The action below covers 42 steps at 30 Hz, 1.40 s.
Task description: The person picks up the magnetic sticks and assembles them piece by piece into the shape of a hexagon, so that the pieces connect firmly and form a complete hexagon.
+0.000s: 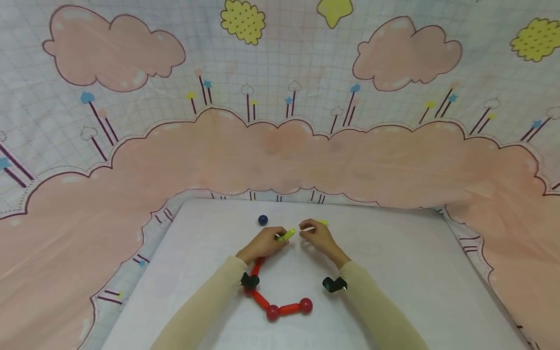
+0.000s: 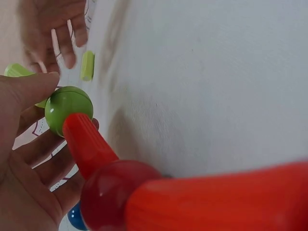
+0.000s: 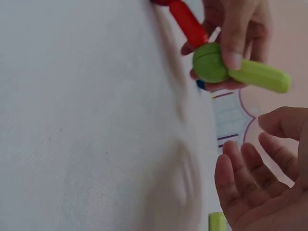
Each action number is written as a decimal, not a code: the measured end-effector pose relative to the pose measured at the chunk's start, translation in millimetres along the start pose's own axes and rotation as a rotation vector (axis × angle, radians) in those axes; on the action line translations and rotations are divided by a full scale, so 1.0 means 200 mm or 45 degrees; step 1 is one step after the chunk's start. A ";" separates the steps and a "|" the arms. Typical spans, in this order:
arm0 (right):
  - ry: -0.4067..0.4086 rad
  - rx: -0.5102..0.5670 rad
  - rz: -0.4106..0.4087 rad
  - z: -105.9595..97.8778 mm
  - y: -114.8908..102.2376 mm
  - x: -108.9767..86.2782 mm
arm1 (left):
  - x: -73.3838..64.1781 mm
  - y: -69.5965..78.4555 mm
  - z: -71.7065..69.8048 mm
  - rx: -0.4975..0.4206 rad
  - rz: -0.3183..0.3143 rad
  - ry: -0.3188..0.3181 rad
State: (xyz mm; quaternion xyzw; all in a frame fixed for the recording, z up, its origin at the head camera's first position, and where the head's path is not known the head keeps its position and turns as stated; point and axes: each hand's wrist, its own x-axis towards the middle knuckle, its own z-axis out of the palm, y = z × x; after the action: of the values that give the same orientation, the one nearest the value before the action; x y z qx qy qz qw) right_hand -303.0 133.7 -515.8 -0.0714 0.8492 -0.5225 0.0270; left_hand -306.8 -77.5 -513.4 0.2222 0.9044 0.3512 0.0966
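Observation:
My left hand [image 1: 266, 241] pinches a green ball [image 3: 209, 62] where a lime-green rod [image 3: 262, 75] joins it; the thumb lies over that joint. From the same ball a red rod [image 2: 89, 144] leads to a dark red ball [image 2: 120, 192], part of a chain that curves back toward me in the head view. My left forearm hides some of that chain. Facing the lime rod's free end, a short gap away, my right hand [image 1: 321, 237] holds nothing, its fingers loosely bent. A second lime-green rod [image 2: 87, 66] lies on the table just beyond the right hand.
A dark blue ball [image 1: 262, 220] sits on the white table [image 1: 407, 272] beyond my left hand. The chain's near end is a red ball [image 1: 306, 306] between my forearms. A printed cloth [image 1: 306, 160] hangs behind the table and at its sides.

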 end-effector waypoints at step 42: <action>-0.592 -0.580 -0.334 0.34 -0.19 0.43 | -0.16 0.01 -0.07 -0.003 0.177 0.037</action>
State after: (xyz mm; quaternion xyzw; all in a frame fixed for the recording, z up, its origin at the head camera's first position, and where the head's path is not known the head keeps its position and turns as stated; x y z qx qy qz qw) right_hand -376.1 44.2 -509.5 -0.3012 0.8987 -0.2885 0.1356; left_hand -281.5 -98.8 -501.1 0.2792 0.8877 0.3614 0.0590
